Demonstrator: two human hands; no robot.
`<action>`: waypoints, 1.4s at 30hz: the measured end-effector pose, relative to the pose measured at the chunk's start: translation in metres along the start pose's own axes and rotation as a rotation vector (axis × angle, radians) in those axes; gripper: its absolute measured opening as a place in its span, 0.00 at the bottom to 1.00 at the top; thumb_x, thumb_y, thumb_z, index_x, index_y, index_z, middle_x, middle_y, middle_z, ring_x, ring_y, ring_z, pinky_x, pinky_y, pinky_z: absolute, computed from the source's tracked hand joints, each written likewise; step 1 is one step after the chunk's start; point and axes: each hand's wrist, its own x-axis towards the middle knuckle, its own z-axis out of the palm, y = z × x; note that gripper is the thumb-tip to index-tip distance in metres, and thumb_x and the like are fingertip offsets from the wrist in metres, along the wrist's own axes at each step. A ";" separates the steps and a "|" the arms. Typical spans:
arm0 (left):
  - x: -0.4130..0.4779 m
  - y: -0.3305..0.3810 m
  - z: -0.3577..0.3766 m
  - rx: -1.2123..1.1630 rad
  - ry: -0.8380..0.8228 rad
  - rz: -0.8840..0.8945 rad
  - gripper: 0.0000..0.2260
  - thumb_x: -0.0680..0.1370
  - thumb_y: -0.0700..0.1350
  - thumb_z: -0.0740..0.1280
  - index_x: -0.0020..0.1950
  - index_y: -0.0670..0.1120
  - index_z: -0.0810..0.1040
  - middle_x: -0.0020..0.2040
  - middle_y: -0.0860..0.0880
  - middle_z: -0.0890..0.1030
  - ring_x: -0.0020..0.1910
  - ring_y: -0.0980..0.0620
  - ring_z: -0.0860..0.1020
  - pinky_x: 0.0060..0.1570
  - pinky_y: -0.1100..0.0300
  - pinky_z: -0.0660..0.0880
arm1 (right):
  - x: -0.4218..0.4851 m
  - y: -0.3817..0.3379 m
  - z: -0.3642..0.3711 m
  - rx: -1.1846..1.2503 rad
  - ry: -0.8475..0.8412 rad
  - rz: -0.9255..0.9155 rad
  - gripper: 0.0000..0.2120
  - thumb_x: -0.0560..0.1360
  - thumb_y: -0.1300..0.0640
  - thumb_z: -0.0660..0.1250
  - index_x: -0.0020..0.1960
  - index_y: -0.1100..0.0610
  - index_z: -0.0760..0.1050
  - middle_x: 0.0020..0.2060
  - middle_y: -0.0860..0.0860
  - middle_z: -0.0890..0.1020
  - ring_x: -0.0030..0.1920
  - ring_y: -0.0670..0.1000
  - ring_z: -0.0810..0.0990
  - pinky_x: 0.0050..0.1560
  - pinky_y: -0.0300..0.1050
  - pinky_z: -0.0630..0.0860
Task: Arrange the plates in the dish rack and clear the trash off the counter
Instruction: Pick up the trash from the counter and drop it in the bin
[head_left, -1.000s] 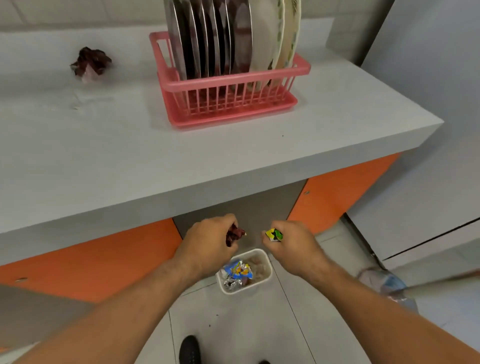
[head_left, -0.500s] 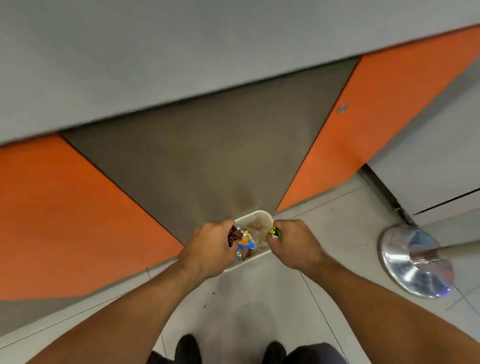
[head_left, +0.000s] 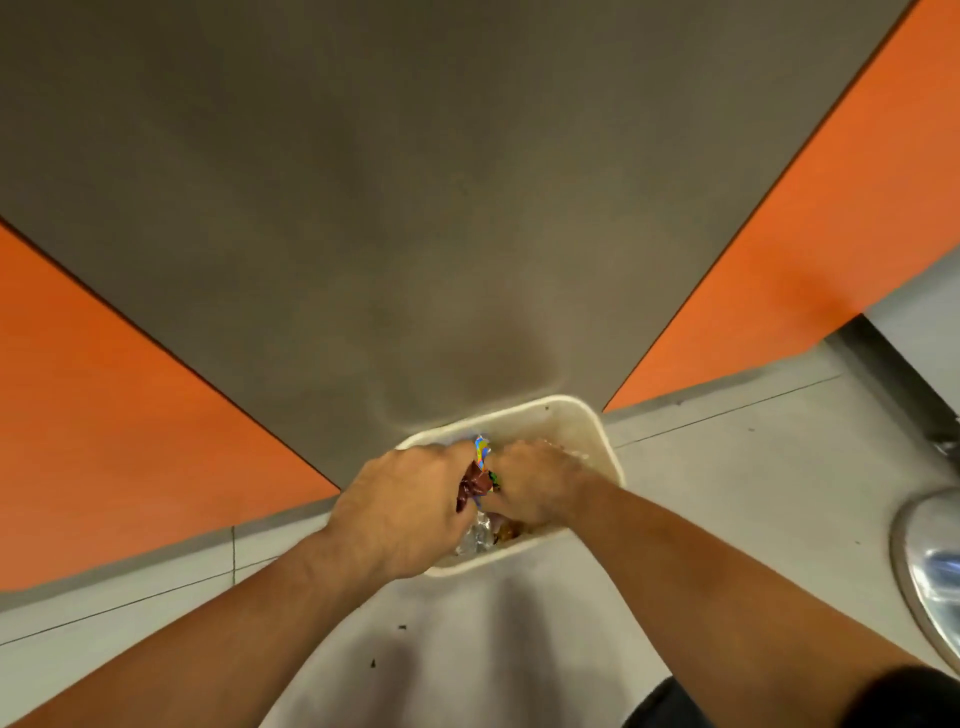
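dark red wrapper is crumpled and held in the curled fingers of left hand, right over the white bin on the floor. yellow-green scrap is just beside it, pinched at the thumb side of right hand. only a sliver shows, the rest is hidden by fingers. both hands are close together, knuckles up, low at the bin mouth. cannot tell if they touch the trash below.

handling, as a judgement: both pieces are thin film, near weightless, soft, crinkly, a bit slick, not fragile. any bunched fold is a fine hold and a light pinch is enough. they may cling to fingers or flutter on release, so letting go low inside the rim looks safest.

in the bin: blue and yellow wrapper sticks up between the hands, silver foil lies lower by the near wall. the bin stands against grey cabinet panel, with orange panels either side. tiled floor has a few dark crumbs. shiny metal base sits at the right edge.
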 end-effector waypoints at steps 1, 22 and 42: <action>0.005 -0.001 0.005 0.012 0.003 -0.002 0.09 0.76 0.53 0.60 0.45 0.56 0.59 0.49 0.52 0.78 0.48 0.46 0.77 0.39 0.57 0.67 | 0.008 0.004 0.011 -0.022 -0.040 0.024 0.25 0.69 0.35 0.56 0.53 0.52 0.77 0.50 0.54 0.82 0.52 0.59 0.80 0.54 0.52 0.76; 0.103 -0.007 0.156 0.351 -0.290 0.056 0.13 0.78 0.37 0.63 0.63 0.39 0.74 0.62 0.41 0.72 0.58 0.40 0.74 0.52 0.47 0.78 | -0.040 0.047 -0.041 0.328 0.188 0.153 0.06 0.76 0.57 0.65 0.44 0.53 0.81 0.44 0.49 0.82 0.44 0.50 0.81 0.47 0.51 0.81; -0.072 0.042 -0.202 0.058 0.124 0.238 0.23 0.77 0.65 0.45 0.63 0.56 0.67 0.59 0.56 0.73 0.57 0.54 0.73 0.43 0.52 0.79 | -0.255 -0.049 -0.241 0.351 0.544 0.088 0.17 0.77 0.48 0.65 0.65 0.50 0.74 0.60 0.45 0.77 0.61 0.49 0.73 0.59 0.42 0.69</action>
